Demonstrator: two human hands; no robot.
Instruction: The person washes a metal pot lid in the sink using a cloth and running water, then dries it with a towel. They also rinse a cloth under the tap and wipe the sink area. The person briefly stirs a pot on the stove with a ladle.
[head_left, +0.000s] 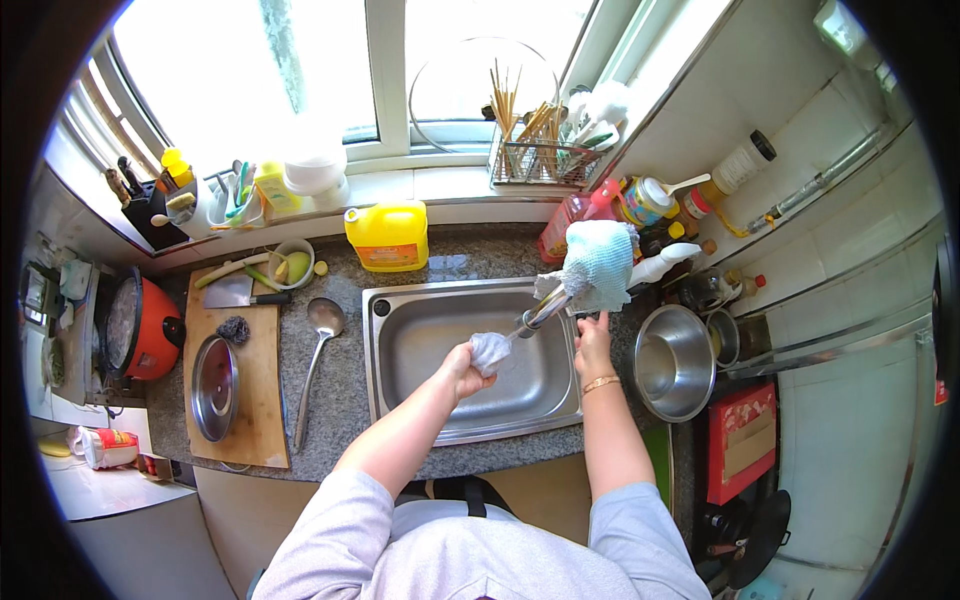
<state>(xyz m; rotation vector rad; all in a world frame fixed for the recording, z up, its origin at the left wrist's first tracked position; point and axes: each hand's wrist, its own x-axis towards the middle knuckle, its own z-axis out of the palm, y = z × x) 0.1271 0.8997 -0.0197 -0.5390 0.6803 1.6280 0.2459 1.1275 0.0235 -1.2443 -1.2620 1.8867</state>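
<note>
My left hand (463, 372) is closed on a wet-looking, crumpled pale grey cloth (490, 352). It holds the cloth above the stainless steel sink (450, 315), just under the spout of the metal faucet (546, 306). What looks like a thin stream of water runs from the spout to the cloth. My right hand (594, 349) reaches over the sink's right rim, its fingers on the dark faucet handle (587, 315), which is partly hidden. A light blue textured cloth (598, 259) is draped over the top of the faucet.
Left of the sink lie a steel ladle (321, 345) and a wooden cutting board (255, 382) bearing a cleaver (231, 292), a pot lid (215, 390) and a scourer (233, 329). A yellow jug (387, 236) stands behind the sink. A steel pot (675, 364) sits at the right.
</note>
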